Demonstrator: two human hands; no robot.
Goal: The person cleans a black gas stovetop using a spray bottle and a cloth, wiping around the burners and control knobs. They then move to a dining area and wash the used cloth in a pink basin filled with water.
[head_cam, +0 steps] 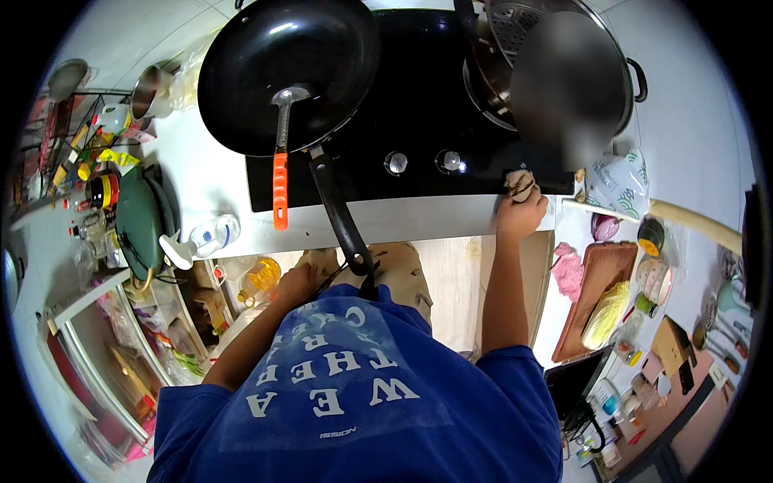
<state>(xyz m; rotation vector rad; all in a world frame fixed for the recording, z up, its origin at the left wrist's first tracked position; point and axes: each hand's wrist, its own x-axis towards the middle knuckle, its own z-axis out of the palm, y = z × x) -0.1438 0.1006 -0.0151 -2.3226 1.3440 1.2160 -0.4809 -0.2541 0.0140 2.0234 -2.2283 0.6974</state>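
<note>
My right hand [522, 212] grips a crumpled beige cloth [520, 184] at the front right corner of the black glass cooktop [416, 121]. My left hand [297, 282] hangs low by my trousers, below the counter's front edge; its fingers are partly hidden, so its hold is unclear. A black wok [241, 78] stands on the cooktop's left side, its long handle pointing towards me. In it rests a metal spatula with an orange handle [280, 187]. Two control knobs [396, 163] sit near the cooktop's front. A pot with a steamer insert [507, 24] is at the right, partly blurred.
Left on the counter are a spray bottle [214, 235], a green lidded appliance [137, 220] and several condiment bottles [102, 191]. To the right lie a patterned plastic bag [619, 181], a pink cloth [567, 271], and a brown cutting board [564, 338] with a cabbage [606, 315]. The wok handle overhangs the front edge.
</note>
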